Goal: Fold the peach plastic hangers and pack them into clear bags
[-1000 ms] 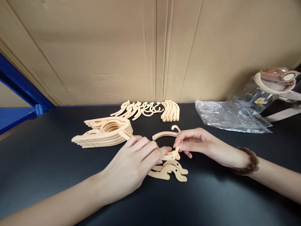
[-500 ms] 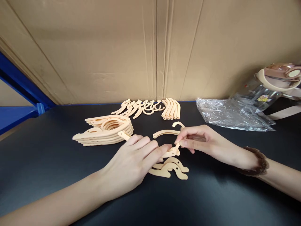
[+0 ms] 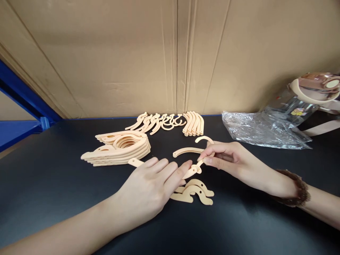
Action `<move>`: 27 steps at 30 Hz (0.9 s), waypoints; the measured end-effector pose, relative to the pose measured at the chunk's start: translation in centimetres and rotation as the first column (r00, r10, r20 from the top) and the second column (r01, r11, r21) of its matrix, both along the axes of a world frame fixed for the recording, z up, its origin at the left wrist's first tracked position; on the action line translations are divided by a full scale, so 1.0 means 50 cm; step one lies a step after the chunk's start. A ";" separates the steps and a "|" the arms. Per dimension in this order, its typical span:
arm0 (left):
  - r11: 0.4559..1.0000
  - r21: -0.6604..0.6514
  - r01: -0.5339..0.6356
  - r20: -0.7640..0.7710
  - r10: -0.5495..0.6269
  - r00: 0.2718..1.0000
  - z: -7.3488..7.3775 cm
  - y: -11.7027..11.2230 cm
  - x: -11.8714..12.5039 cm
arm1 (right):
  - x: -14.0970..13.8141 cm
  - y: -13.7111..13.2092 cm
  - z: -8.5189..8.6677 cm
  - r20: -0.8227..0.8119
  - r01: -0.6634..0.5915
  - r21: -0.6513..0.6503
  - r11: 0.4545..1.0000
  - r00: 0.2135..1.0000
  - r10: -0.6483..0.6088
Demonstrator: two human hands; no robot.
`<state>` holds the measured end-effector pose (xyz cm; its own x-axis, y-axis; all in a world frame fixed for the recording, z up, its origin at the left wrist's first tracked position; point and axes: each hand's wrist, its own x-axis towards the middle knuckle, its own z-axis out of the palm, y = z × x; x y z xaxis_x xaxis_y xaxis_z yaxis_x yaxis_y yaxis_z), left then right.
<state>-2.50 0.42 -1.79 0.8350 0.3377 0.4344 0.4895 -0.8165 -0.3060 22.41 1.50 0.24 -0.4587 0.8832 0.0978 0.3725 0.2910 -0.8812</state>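
My left hand (image 3: 154, 184) is closed round a beige hanger arm (image 3: 135, 162), whose holed end sticks out at the left and whose other end shows past my fingertips. Pinched between the thumb and fingers of my right hand (image 3: 225, 156) is a curved beige hanger hook (image 3: 204, 138). The hook's lower end meets the hanger arm's right end; whether they are joined I cannot tell. Just beyond lies a loose curved bar (image 3: 187, 151), partly behind my right fingers. Two wavy hanger pieces (image 3: 203, 194) with holes rest nearer to me, partly covered by my left hand.
Stacked beige hangers (image 3: 119, 150) stand at the left on the black table (image 3: 66, 198). Along the back lie wavy pieces (image 3: 145, 122), hooks (image 3: 170, 122) and curved bars (image 3: 194, 123). At the right are a clear plastic bag (image 3: 260, 129) and a strapped bottle (image 3: 305, 95). Cardboard (image 3: 119, 56) stands behind.
My right hand has shifted slightly right and turned the hook, so more of its curve shows. My left hand and the hanger arm have tilted and moved a little left.
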 end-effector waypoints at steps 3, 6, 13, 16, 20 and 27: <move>1.000 0.012 -0.007 -0.003 0.008 1.000 0.006 -0.001 0.002 | 0.002 0.000 -0.004 0.021 -0.001 0.010 1.000 1.000 0.001; 1.000 0.018 -0.008 0.002 0.008 1.000 0.007 0.000 0.002 | 0.003 0.000 -0.006 0.034 0.001 0.023 1.000 0.999 -0.001; 0.999 0.038 -0.006 0.054 0.004 0.999 0.010 0.004 0.006 | 0.005 0.000 -0.005 0.085 -0.008 0.056 0.998 0.996 0.003; 0.999 0.042 -0.004 0.058 0.001 0.998 0.010 0.004 0.007 | 0.006 -0.002 -0.005 0.083 -0.009 0.049 0.999 0.997 0.005; 1.000 0.029 -0.003 0.063 0.002 0.998 0.002 0.005 0.004 | 0.006 -0.003 -0.007 0.072 -0.016 0.043 0.999 0.997 0.013; 1.000 0.023 -0.002 0.060 0.001 0.998 0.004 0.004 0.004 | 0.003 -0.001 -0.011 0.066 -0.017 0.042 0.999 0.998 0.014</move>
